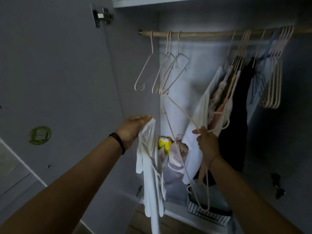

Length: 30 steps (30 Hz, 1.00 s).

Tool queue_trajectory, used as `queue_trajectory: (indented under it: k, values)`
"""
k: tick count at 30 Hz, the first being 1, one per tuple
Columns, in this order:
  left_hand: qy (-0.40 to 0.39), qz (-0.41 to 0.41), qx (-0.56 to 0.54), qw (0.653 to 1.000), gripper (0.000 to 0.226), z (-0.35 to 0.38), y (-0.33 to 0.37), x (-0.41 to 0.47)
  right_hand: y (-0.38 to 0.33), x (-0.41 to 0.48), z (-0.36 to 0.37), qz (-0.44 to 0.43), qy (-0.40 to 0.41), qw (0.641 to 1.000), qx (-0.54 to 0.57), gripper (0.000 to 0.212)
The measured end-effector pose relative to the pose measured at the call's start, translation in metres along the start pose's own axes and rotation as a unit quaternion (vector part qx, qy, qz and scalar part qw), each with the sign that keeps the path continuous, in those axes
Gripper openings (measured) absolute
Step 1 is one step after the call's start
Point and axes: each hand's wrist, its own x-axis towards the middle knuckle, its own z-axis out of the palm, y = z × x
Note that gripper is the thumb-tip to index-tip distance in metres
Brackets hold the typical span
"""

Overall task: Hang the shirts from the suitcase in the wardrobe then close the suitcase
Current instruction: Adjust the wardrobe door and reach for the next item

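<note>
The left hand point(133, 128) grips a white shirt point(150, 174) by its top, cloth dangling below it. The right hand point(207, 142) clutches a pale hanger point(180, 108) by its neck.

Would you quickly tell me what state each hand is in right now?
Left hand: holding a white shirt by its top, which hangs down from it.
Right hand: closed around a beige hanger.

Rail point(202, 33) gap btw hangers point(162, 71), clothes point(224, 92)
</note>
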Motion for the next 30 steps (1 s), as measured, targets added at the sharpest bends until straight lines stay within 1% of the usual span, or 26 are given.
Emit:
queue_trajectory:
  k: [2,5,7,9,12,16,17,18,19,20,21,22,24,27,30]
  values:
    - [-0.006,-0.005,0.024,1.000,0.030,0.001,-0.003,-0.010,-0.003,-0.013,-0.008,-0.013,-0.021,0.999,0.022,0.038]
    - [-0.014,0.007,0.076,0.997,0.016,0.003,0.000,-0.022,-0.017,-0.025,-0.016,-0.032,-0.076,0.991,0.104,0.035]
    - [-0.018,0.023,0.101,0.994,0.013,0.007,0.004,-0.026,-0.030,-0.029,-0.017,-0.031,-0.124,0.973,0.190,0.032]
    - [-0.016,0.035,0.111,0.993,0.014,0.009,0.007,-0.029,-0.046,-0.033,-0.014,-0.013,-0.177,0.948,0.262,0.033]
    - [-0.012,0.036,0.110,0.993,0.021,0.013,0.011,-0.030,-0.062,-0.037,-0.008,0.006,-0.231,0.917,0.324,0.036]
    - [0.015,0.033,0.065,0.997,0.046,0.017,0.018,-0.033,-0.059,-0.038,-0.002,0.042,-0.243,0.888,0.387,0.033]
    - [0.026,0.029,0.054,0.998,0.053,0.016,0.018,-0.032,-0.056,-0.037,-0.003,0.051,-0.246,0.880,0.403,0.030]
    - [0.040,0.019,0.039,0.998,0.053,0.015,0.017,-0.030,-0.054,-0.035,-0.004,0.053,-0.249,0.874,0.415,0.025]
    - [0.054,0.012,0.025,0.998,0.046,0.013,0.016,-0.030,-0.053,-0.034,-0.005,0.048,-0.257,0.867,0.424,0.021]
    - [0.070,0.006,0.016,0.997,0.033,0.012,0.017,-0.031,-0.053,-0.031,-0.007,0.040,-0.272,0.859,0.432,0.022]
    - [0.088,0.002,0.008,0.996,0.021,0.011,0.017,-0.032,-0.054,-0.029,-0.009,0.033,-0.288,0.851,0.438,0.027]
    - [0.100,-0.002,0.005,0.995,0.015,0.009,0.015,-0.032,-0.056,-0.027,-0.011,0.026,-0.300,0.845,0.443,0.032]
    - [0.115,-0.008,0.009,0.993,0.013,0.005,0.011,-0.031,-0.060,-0.026,-0.013,0.015,-0.316,0.835,0.451,0.037]
    - [0.126,-0.024,0.015,0.992,0.014,0.002,0.008,-0.030,-0.065,-0.028,-0.014,0.011,-0.325,0.822,0.467,0.036]
    - [0.143,-0.027,0.029,0.989,0.023,0.002,0.005,-0.028,-0.065,-0.028,-0.016,0.014,-0.321,0.819,0.476,0.036]
